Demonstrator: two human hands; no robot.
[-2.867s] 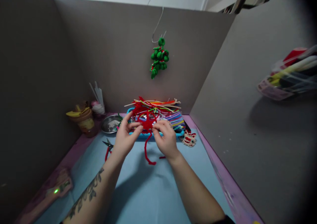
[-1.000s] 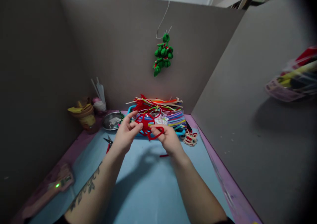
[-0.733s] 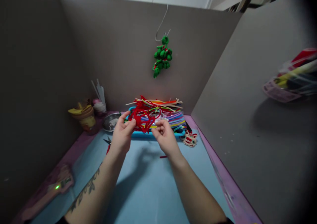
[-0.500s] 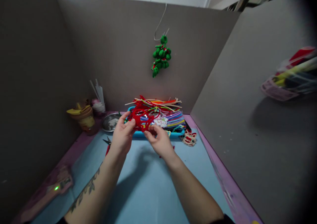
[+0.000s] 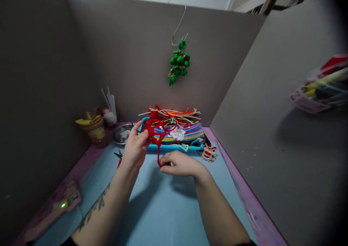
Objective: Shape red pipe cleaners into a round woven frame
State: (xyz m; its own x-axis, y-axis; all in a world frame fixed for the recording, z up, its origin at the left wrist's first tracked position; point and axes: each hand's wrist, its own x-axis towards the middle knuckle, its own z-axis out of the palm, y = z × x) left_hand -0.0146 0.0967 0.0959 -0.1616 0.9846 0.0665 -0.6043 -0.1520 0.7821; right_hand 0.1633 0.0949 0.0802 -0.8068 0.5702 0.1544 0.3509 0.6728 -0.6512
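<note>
Pinched between the thumb and fingers of my left hand is a red fuzzy piece with looped strands, held up in front of the blue tray. One red strand hangs down from it, and my right hand grips its lower end, lower and to the right of my left hand. The blue tray behind holds bundles of coloured fuzzy stems and a pale flower shape.
Red-handled scissors and a metal bowl lie left of my left hand. A glue gun is at the lower left. A cream-and-red figure sits beside the tray. A green ornament hangs above; pots stand left.
My right hand has moved down and away from my left hand, drawing one red strand downward. My left hand keeps its hold, and the view has shifted slightly.
</note>
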